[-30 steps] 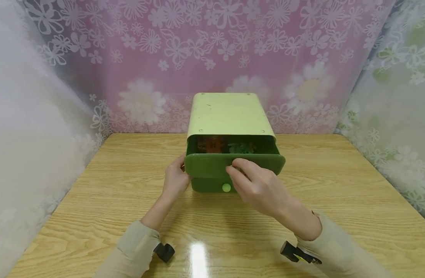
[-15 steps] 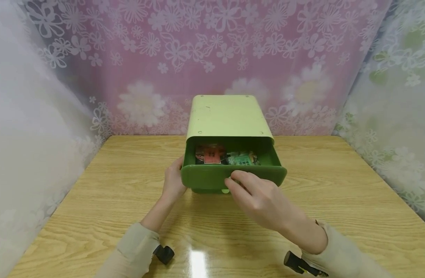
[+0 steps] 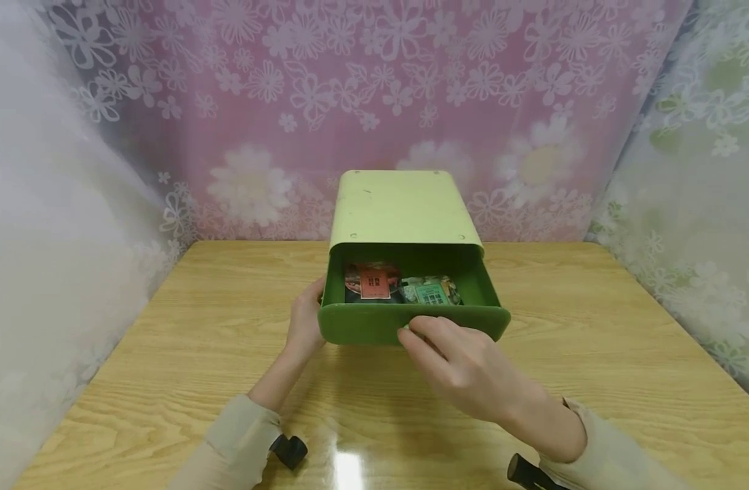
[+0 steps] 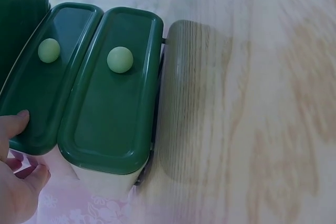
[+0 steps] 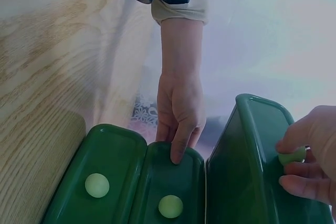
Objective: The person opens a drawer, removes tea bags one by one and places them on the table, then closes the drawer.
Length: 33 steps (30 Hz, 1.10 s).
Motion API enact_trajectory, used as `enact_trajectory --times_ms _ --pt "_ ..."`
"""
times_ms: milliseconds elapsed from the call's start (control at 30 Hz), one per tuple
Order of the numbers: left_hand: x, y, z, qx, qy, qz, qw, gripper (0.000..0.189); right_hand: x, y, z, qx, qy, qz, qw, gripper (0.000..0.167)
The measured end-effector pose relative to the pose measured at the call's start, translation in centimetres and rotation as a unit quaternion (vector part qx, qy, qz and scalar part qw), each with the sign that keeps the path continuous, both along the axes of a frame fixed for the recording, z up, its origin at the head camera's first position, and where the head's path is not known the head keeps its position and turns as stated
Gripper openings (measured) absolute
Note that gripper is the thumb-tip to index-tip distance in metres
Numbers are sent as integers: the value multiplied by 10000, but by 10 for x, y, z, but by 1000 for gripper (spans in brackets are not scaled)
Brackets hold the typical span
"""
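Note:
A small cabinet (image 3: 407,207) with a pale yellow-green shell and dark green drawers stands on the table. Its top drawer (image 3: 357,325) is pulled out, and my right hand (image 3: 469,371) pinches the round light green knob (image 5: 292,157) on its front. Inside lie a packet with a red label (image 3: 375,282) and one with a green label (image 3: 433,292). My left hand (image 3: 304,321) holds the cabinet's left side, its thumb pressing the front of the middle drawer (image 4: 52,93) and the other fingers bent around the side. Below that, the bottom drawer (image 4: 113,116) is closed.
The wood-grain table (image 3: 184,354) extends to both sides and in front of the cabinet. A pink floral curtain (image 3: 288,136) hangs behind it, with pale curtains left and right. Black wrist cameras (image 3: 288,450) sit at both cuffs.
My right hand has drawn the top drawer farther out toward me, so both packets show more and the lower drawers are hidden in the head view. My left hand has stayed at the cabinet's side.

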<state>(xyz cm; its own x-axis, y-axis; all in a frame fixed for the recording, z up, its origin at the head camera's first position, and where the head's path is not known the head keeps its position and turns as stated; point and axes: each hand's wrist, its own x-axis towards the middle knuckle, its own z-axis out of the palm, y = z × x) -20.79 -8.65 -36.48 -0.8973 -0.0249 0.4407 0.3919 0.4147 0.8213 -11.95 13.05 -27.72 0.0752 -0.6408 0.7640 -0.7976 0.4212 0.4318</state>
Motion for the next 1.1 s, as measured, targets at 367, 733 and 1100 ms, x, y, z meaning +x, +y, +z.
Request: enact_trajectory --times_ms 367,733,1100 --pt "3 1 0 27 -167 50 9998 32 7 -2 5 110 115 101 9998 25" --pt "2 0 3 -181 77 77 9998 22 6 -3 0 137 54 -90 9999 25" --pt "1 0 0 -207 388 -74 9990 22 5 -4 -3 86 58 -162 9998 25"
